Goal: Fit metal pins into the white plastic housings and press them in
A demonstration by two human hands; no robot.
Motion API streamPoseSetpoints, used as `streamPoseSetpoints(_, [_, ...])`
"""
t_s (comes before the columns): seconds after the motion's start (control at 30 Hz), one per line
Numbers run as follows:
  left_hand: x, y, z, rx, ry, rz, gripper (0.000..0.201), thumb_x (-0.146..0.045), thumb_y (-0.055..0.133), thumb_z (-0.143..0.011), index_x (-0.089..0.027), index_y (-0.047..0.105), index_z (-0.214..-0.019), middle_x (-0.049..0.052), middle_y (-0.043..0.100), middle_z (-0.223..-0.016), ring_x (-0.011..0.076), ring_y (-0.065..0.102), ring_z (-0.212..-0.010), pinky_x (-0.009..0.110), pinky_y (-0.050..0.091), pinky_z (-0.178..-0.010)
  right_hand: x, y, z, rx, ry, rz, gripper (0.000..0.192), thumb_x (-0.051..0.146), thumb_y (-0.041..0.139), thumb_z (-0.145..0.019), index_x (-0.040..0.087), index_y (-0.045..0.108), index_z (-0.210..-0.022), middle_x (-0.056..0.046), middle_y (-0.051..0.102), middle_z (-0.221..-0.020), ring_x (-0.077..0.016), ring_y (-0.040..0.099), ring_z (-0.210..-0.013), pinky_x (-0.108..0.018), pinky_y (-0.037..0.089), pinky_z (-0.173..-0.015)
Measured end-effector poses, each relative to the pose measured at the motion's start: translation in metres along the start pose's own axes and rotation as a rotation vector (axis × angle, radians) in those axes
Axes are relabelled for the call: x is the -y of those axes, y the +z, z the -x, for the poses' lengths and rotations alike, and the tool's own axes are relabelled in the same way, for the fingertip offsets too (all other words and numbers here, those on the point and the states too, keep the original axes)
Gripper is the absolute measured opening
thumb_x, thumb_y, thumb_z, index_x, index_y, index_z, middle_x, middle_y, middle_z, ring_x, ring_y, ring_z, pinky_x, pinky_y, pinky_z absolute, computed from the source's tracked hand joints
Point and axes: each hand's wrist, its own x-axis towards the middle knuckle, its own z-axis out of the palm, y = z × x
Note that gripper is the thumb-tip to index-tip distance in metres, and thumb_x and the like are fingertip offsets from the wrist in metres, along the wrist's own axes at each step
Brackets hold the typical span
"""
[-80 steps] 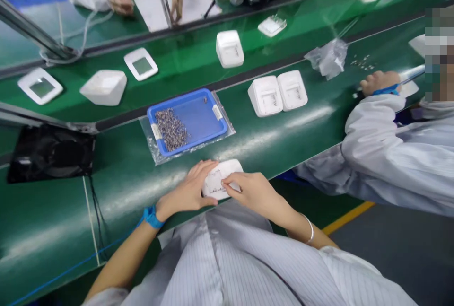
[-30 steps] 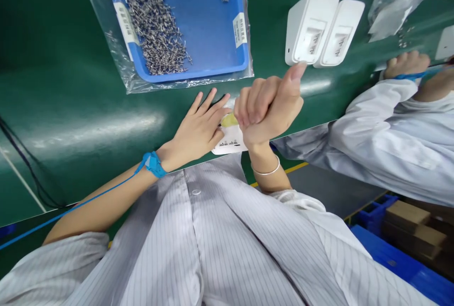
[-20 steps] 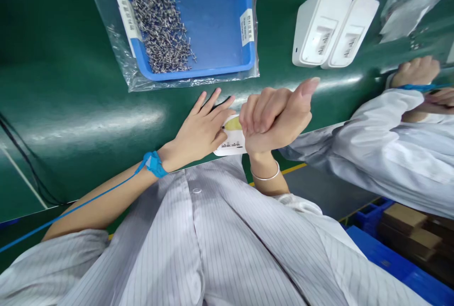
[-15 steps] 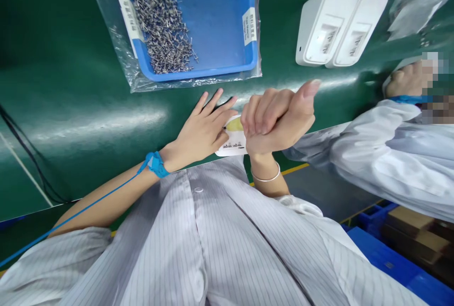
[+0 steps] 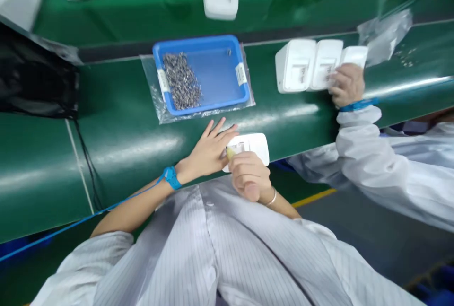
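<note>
Casing (image 5: 253,144) lies at the bench (image 5: 124,145) edge, my left hand (image 5: 209,152) spread flat pinning it steady while my right hand (image 5: 248,178), curled shut, presses its yellow label (image 5: 230,153).

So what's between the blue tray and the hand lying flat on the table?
In the head view, only bare green table, plus the edge of the clear bag under the blue tray, before the left hand.
</note>
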Motion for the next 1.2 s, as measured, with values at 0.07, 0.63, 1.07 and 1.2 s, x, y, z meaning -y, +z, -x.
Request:
streamPoseSetpoints(0.07, [-0.004, -0.003, 0.0, 0.012, -0.025, -0.012, 0.063, -0.035, 0.053, -0.095, -0.014, 0.037, -0.152, 0.006, 0.031, -0.164, 0.0333, 0.009, -0.157, 0.059, 0.006, -0.128, 0.004, -0.006, -0.017, -0.211, -0.081, -0.165, 0.047, 0.029, 0.028, -0.102, 0.022, 0.031, -0.055, 0.004, 0.033, -0.046, -0.0093, 0.038, -0.039, -0.025, 0.037, -0.043])
streamPoseSetpoints(0.63, [0.001, 0.001, 0.005, -0.049, -0.017, -0.015, 0.046, -0.025, 0.035, -0.105, -0.018, 0.037, -0.15, 0.005, 0.042, -0.158, 0.0211, 0.022, -0.155, 0.052, 0.016, -0.13, -0.014, -0.072, -0.077, -0.429, -0.12, -0.157, 0.046, 0.011, 0.039, -0.095, 0.018, 0.036, -0.05, 0.004, 0.035, -0.044, -0.0059, 0.037, -0.039, -0.022, 0.028, -0.042])
streamPoseSetpoints(1.07, [-0.021, 0.0, 0.017, -0.291, 0.03, 0.079, 0.061, -0.04, 0.053, -0.1, -0.023, 0.027, -0.152, 0.012, 0.037, -0.159, 0.0243, 0.017, -0.156, 0.052, 0.027, -0.127, -0.092, -0.056, -0.126, 0.67, 0.445, 0.714, 0.027, 0.03, 0.042, -0.103, 0.016, 0.064, -0.112, -0.007, 0.068, -0.111, -0.017, 0.065, -0.094, -0.028, 0.037, -0.07])
streamPoseSetpoints(1.2, [-0.036, 0.012, -0.003, -0.193, 0.104, -0.102, 0.094, -0.057, 0.062, -0.091, -0.014, 0.011, -0.157, 0.023, 0.023, -0.163, 0.0356, 0.005, -0.157, 0.064, 0.017, -0.126, -0.114, -0.029, -0.134, 0.846, 0.286, 0.728, 0.028, 0.035, 0.05, -0.101, 0.019, 0.06, -0.122, -0.008, 0.066, -0.119, -0.0204, 0.067, -0.094, -0.028, 0.036, -0.067])
